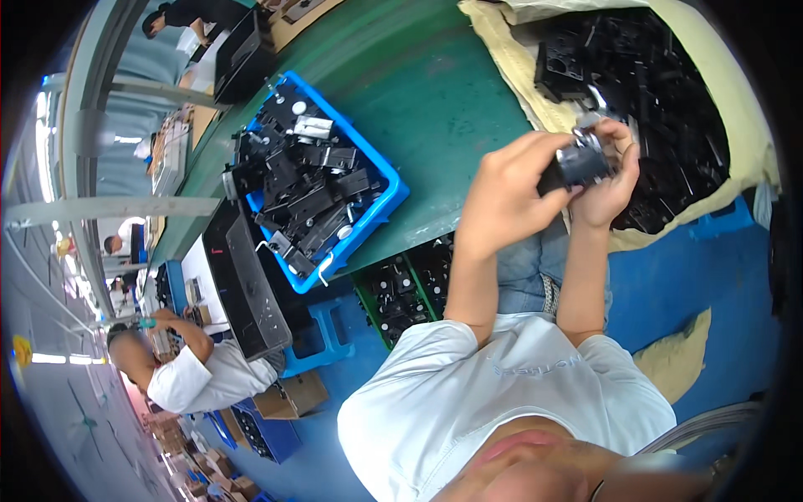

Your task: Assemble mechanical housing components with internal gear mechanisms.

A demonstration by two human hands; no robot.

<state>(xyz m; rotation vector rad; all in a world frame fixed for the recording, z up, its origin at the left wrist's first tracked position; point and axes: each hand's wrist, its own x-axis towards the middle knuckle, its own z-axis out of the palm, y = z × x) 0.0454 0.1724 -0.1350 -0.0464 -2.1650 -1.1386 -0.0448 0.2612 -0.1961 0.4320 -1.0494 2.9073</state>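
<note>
Between my two hands is a small black part with shiny metal bits [583, 163], its exact kind not clear. My left hand [512, 188] wraps around one side of it, thumb along its lower edge. Fingers of my right hand [615, 180] curl around the other side. Both hands are above the table's front edge, close to an open yellowish sack [512, 63] full of loose black parts [669, 92]. To the left on the table, a blue plastic basket [386, 197] is heaped with black assemblies [305, 201], some with silver or white pieces.
Green tabletop [418, 100] lies between basket and sack. A black tray [251, 284] juts out left of the basket. Below the table are green-edged crates of black parts [393, 297] and a blue stool [326, 339]. A white-shirted co-worker [196, 376] sits at left; another person [196, 17] works beyond.
</note>
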